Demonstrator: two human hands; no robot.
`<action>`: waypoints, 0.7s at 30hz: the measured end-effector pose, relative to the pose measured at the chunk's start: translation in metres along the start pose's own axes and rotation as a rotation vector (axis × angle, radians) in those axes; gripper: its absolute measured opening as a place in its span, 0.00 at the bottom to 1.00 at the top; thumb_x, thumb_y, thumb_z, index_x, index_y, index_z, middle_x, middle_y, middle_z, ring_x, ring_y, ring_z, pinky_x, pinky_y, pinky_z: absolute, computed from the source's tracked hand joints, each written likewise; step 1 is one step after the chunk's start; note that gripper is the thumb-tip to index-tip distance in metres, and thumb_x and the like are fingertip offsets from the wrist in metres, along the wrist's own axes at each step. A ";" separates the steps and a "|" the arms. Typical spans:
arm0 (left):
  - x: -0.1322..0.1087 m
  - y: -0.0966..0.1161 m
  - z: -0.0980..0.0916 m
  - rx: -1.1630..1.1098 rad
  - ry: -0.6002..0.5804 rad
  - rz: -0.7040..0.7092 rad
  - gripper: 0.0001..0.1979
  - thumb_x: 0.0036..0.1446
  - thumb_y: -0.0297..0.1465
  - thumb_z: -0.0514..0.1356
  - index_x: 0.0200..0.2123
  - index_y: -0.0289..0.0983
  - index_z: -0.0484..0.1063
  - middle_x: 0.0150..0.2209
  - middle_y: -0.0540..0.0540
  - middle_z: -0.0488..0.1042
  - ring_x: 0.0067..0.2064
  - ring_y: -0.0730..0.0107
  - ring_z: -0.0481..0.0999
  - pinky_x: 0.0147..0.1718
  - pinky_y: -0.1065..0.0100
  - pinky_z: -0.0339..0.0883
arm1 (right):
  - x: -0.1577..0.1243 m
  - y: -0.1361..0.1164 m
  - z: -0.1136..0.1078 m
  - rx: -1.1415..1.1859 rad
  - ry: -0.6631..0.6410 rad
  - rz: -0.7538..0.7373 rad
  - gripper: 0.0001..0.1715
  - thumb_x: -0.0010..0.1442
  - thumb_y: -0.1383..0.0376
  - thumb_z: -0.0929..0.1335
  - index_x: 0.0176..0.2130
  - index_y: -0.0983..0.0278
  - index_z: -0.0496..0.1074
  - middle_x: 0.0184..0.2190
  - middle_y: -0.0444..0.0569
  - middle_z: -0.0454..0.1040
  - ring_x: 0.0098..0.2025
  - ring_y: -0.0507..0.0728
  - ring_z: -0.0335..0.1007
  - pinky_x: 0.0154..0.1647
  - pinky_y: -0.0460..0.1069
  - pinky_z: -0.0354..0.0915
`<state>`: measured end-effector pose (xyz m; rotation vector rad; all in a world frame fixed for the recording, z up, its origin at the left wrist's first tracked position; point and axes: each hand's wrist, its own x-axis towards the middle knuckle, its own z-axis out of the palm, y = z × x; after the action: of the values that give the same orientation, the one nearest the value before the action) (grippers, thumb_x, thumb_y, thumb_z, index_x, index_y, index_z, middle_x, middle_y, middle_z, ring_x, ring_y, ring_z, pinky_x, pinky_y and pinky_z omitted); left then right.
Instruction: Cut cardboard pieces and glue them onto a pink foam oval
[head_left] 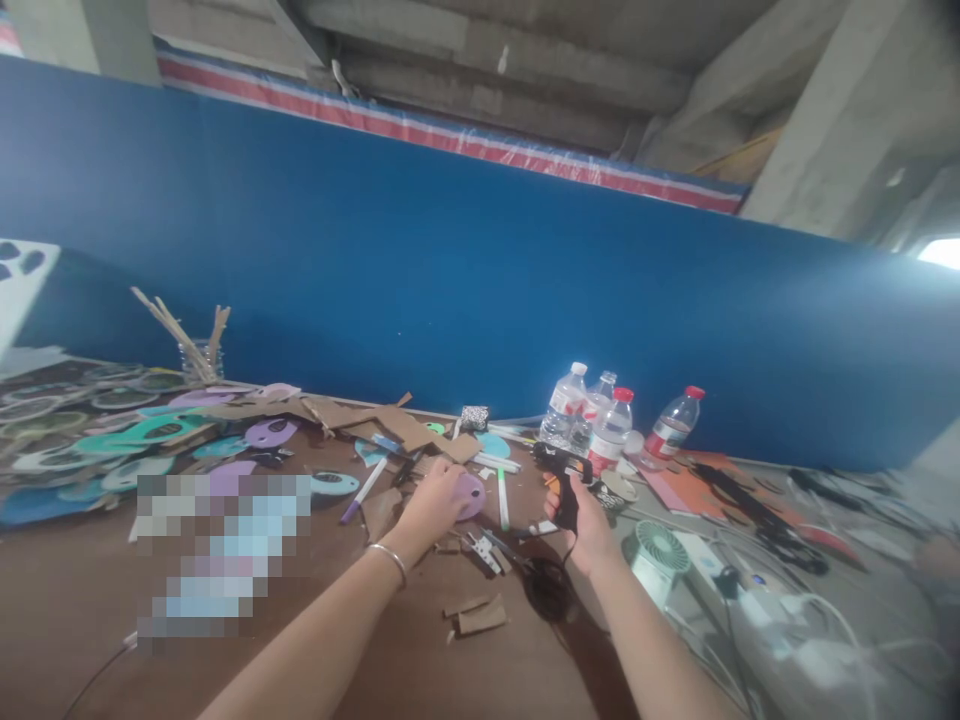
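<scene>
A flat purple disc with a small hole (470,497) is at the left hand (437,497), above the middle of the brown bench (330,640). That hand is partly closed, its fingers bent over the disc's left side; how firmly they pinch it cannot be told. To its right, the right hand (589,530) is wrapped around the handle of a black glue gun with orange parts (568,508), the nozzle pointing left.

Close about the disc, things crowd the surface. Long brown cardboard strips (420,428) lie just behind the left hand, with a light-blue round piece (493,445) near them. A white stick with a green end (502,498) lies between the hands, and a white stick with a purple end (364,490) to the left. A loose coil of black cable (551,592) sits between the forearms, near torn cardboard scraps (482,614). A pale-green fan (661,556) stands just beside the right forearm.

Farther left spreads a heap of teal, blue and purple flat cutouts (150,435); orange sheets (720,480) lie to the right.

A clear jar (214,368) at the back left holds upright brown cardboard strips. Behind the glue gun stand three clear plastic bottles with red-and-white labels (611,437), close together; a similar red-capped bottle (675,428) leans apart on the right. Their fill is unclear.
</scene>
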<state>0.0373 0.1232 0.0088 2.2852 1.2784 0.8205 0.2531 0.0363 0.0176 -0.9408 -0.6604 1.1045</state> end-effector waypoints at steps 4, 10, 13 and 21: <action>0.004 -0.001 0.001 -0.365 0.127 -0.111 0.16 0.49 0.30 0.55 0.44 0.37 0.67 0.44 0.42 0.68 0.45 0.60 0.68 0.45 0.62 0.59 | 0.003 0.003 0.002 -0.065 -0.013 -0.073 0.21 0.52 0.52 0.67 0.36 0.68 0.72 0.19 0.41 0.63 0.21 0.49 0.59 0.22 0.44 0.57; 0.007 -0.004 0.008 -1.192 0.061 -0.317 0.15 0.47 0.35 0.59 0.40 0.35 0.67 0.41 0.43 0.72 0.40 0.66 0.71 0.37 0.68 0.64 | 0.008 0.015 0.000 -0.534 0.050 -0.343 0.18 0.46 0.55 0.71 0.30 0.68 0.72 0.21 0.45 0.68 0.25 0.52 0.61 0.28 0.47 0.60; 0.008 -0.005 0.013 -1.314 0.048 -0.373 0.16 0.46 0.34 0.60 0.40 0.35 0.67 0.39 0.44 0.72 0.37 0.69 0.72 0.35 0.70 0.65 | -0.001 0.021 0.000 -0.785 0.061 -0.414 0.18 0.48 0.54 0.69 0.30 0.67 0.72 0.22 0.47 0.70 0.26 0.55 0.64 0.29 0.48 0.61; 0.008 -0.009 0.018 -1.263 0.120 -0.333 0.17 0.42 0.31 0.61 0.39 0.34 0.67 0.41 0.43 0.72 0.41 0.66 0.72 0.39 0.66 0.65 | -0.013 0.021 0.002 -0.953 0.023 -0.445 0.20 0.54 0.52 0.64 0.33 0.66 0.72 0.25 0.50 0.73 0.28 0.57 0.68 0.31 0.48 0.63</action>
<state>0.0471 0.1336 -0.0077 1.0062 0.7420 1.1682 0.2382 0.0281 0.0002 -1.4991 -1.3507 0.3374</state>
